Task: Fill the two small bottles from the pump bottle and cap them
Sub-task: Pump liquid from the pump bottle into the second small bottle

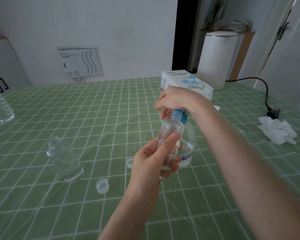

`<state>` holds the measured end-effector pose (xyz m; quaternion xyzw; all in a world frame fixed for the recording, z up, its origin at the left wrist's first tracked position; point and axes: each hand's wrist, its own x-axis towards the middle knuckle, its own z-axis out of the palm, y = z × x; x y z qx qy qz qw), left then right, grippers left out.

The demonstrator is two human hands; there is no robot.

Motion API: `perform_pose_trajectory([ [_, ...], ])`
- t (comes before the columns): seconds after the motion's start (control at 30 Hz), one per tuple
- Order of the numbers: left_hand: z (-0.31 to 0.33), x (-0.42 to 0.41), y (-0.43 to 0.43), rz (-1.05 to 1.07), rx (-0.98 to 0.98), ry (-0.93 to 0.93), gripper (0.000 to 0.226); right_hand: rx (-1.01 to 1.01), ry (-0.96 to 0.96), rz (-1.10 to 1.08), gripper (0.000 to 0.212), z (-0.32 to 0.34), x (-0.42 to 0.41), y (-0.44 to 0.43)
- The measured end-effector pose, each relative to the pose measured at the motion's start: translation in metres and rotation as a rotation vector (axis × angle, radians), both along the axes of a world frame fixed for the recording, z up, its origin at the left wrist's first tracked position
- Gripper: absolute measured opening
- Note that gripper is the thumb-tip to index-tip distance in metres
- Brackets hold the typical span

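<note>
On the bench [76, 110] at left, one small bottle [64, 160] stands uncapped beside two loose caps [102, 185]. The left hand [151, 163] grips the other small bottle [171, 134], mouth tilted to the nozzle; the right hand [177, 99] curls over the pump bottle [189, 137]. Misaligned, a hard press would likely spill.

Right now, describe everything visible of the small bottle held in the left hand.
The small bottle is clear plastic, cylindrical with rounded shoulders and a narrow open neck, uncapped. The left hand holds it off the table round its lower half, tilted slightly, neck up by the blue pump head, which the right hand grips. How much liquid it holds cannot be told.
</note>
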<state>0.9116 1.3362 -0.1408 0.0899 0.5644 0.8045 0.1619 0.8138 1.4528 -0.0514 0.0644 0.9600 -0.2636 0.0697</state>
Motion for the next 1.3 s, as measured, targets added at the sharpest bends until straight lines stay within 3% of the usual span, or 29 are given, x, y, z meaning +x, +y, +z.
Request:
perform_pose_trajectory([
  [0.33, 0.000, -0.001, 0.000, 0.005, -0.001, 0.021, 0.040, -0.025, 0.108, -0.020, 0.030, 0.010, 0.002, 0.002],
  [0.93, -0.004, -0.004, 0.001, 0.013, 0.003, 0.012, 0.044, 0.014, 0.034, -0.019, 0.034, -0.002, -0.002, 0.002],
  [1.1, -0.006, -0.005, 0.001, 0.017, 0.010, 0.038, 0.042, -0.011, 0.110, -0.035, 0.029, 0.008, -0.001, 0.003],
  [1.3, -0.007, -0.005, 0.001, 0.031, 0.008, 0.062, 0.043, -0.149, 0.096, -0.018, 0.039, 0.006, -0.002, 0.005],
])
